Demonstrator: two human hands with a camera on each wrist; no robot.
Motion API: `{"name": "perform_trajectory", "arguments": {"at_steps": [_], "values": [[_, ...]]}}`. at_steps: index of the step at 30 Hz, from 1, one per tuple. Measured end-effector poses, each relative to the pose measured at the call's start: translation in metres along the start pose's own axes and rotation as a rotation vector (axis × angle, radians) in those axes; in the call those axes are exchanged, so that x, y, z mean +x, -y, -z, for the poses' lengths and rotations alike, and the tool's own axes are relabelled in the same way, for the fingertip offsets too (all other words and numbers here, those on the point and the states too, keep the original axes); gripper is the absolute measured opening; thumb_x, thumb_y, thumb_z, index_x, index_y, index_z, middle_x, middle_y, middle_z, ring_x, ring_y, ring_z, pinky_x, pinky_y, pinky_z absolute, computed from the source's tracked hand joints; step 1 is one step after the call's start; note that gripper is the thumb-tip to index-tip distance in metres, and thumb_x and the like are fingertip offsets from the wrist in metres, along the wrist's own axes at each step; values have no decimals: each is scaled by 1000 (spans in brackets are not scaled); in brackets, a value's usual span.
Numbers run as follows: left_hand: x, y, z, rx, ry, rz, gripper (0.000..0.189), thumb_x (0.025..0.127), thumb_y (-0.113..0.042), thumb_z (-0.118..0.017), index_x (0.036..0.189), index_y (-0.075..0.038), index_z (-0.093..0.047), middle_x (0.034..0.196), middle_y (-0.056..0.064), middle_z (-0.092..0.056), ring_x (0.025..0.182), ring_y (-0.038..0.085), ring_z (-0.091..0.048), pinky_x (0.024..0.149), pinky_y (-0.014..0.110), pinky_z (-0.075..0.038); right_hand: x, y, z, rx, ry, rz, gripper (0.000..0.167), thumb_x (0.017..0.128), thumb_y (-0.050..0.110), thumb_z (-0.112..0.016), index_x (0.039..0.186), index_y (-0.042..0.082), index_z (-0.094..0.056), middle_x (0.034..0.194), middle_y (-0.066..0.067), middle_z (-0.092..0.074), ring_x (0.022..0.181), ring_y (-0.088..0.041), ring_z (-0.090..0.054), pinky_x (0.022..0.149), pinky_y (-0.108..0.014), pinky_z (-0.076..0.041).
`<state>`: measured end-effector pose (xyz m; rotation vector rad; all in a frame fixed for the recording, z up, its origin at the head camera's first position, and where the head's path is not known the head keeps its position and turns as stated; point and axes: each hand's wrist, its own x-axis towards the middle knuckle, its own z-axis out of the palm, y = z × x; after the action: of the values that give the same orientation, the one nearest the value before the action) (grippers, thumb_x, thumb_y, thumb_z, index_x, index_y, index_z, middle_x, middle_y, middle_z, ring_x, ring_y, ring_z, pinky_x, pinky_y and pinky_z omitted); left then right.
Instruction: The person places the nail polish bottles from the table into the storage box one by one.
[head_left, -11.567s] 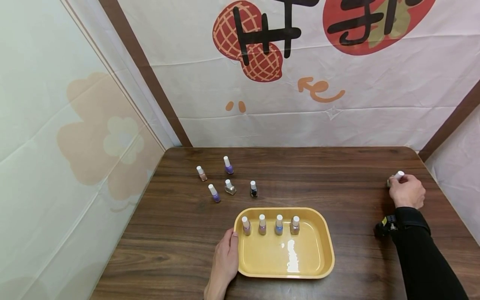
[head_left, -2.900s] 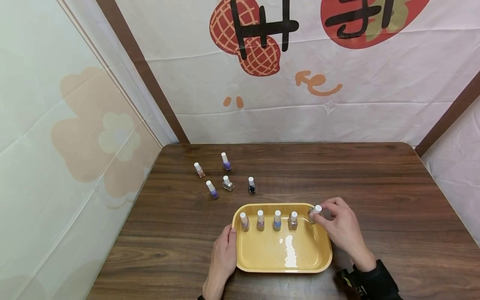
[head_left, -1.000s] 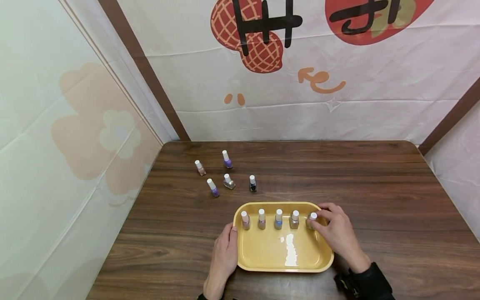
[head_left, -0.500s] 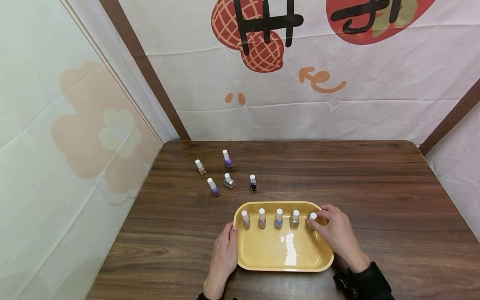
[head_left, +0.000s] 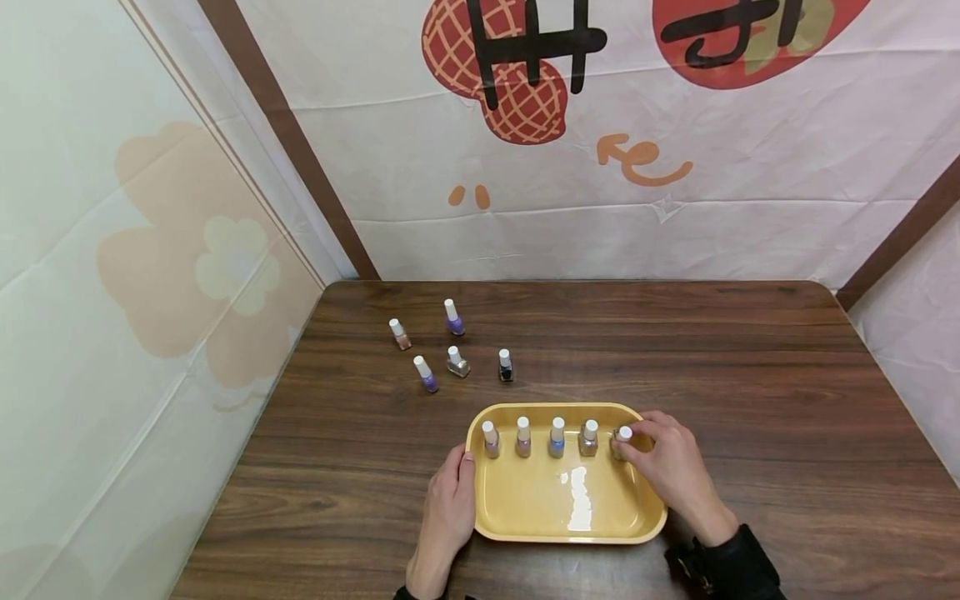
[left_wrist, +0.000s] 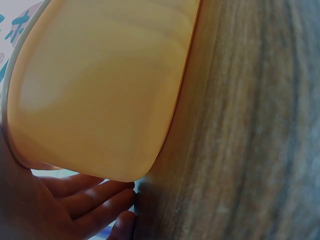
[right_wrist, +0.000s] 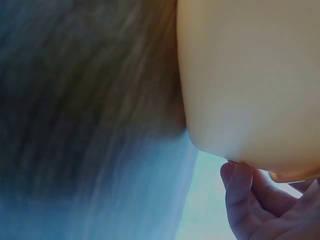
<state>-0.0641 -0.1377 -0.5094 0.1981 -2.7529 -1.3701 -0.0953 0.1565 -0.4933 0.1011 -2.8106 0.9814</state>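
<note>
A yellow tray point(head_left: 570, 537) stands on the table, with a row of white-capped nail polish bottles along its far side. My left hand point(head_left: 450, 504) holds the tray's left side, thumb at the rim; in the left wrist view its fingers point(left_wrist: 100, 200) lie along the outer wall. At the right end of the row, my right hand point(head_left: 675, 467) reaches over the rim and pinches a nail polish bottle point(head_left: 621, 442) between thumb and fingers. To its left are a glittery bottle point(head_left: 588, 440), a blue one point(head_left: 557, 442) and two pinkish-purple ones, the nearer being a mauve bottle point(head_left: 523, 440).
Beyond the tray at the back left, several more bottles stand on the brown wooden table point(head_left: 675, 350): two purple, a pinkish bottle point(head_left: 401, 335), a silvery bottle point(head_left: 458, 363) and a black bottle point(head_left: 506, 367). Printed cloth walls point(head_left: 600, 242) rise at the table's back and sides.
From the table's far right, my right hand has brought a bottle to the tray and set it lower at the row's right end. Over the last second it shifts slightly left. The left hand stays.
</note>
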Motion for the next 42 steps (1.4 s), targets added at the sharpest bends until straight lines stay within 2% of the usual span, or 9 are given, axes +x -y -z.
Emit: {"name": "perform_trajectory", "arguments": {"at_steps": [12,26,31,34,37,40,42], "values": [[0,0,-1,6,-2,4,36,105,-30,-38,121,-8,-62,105,10,-69,96,21,-65,83,43,-50,1,-1,0,15,11,-18,24,77,18,-80,89,-1,-74,102,-21,-69,95,-36,-65,82,-52,-51],[0,0,-2,7,-6,8,37,105,-30,-37,121,-8,-62,107,10,-69,98,22,-64,84,44,-50,1,-3,0,42,-16,19,27,75,15,-82,94,-1,-73,101,-18,-70,95,-34,-66,81,-49,-52],[-1,0,-3,1,-11,34,37,105,-31,-36,122,-10,-62,108,9,-69,100,21,-64,86,43,-50,0,-4,2,56,-21,46,30,74,18,-83,97,0,-72,103,-16,-69,96,-33,-66,80,-48,-53],[-1,-1,-3,0,-6,46,37,105,-31,-36,123,-11,-61,109,9,-69,101,21,-64,87,43,-50,-1,-4,7,74,-45,55,32,75,21,-83,99,3,-72,103,-12,-69,91,-26,-66,74,-38,-54],[-1,0,-3,5,-3,45,37,105,-30,-35,123,-10,-61,109,9,-69,101,21,-64,87,43,-49,0,-3,12,133,-117,34,29,78,22,-81,100,6,-73,100,-7,-70,84,-16,-63,66,-24,-50],[0,0,-2,6,-1,40,37,105,-30,-35,123,-10,-61,110,9,-69,101,21,-64,87,44,-50,2,-4,17,221,-189,-45,24,84,21,-76,103,7,-73,99,-8,-71,81,-3,-60,65,-14,-47],[0,-1,-2,5,2,35,37,105,-30,-35,124,-10,-61,111,9,-69,101,21,-64,87,43,-49,4,-5,19,285,-191,-130,24,89,24,-70,106,8,-72,101,-8,-71,82,4,-57,67,-11,-46]]}}
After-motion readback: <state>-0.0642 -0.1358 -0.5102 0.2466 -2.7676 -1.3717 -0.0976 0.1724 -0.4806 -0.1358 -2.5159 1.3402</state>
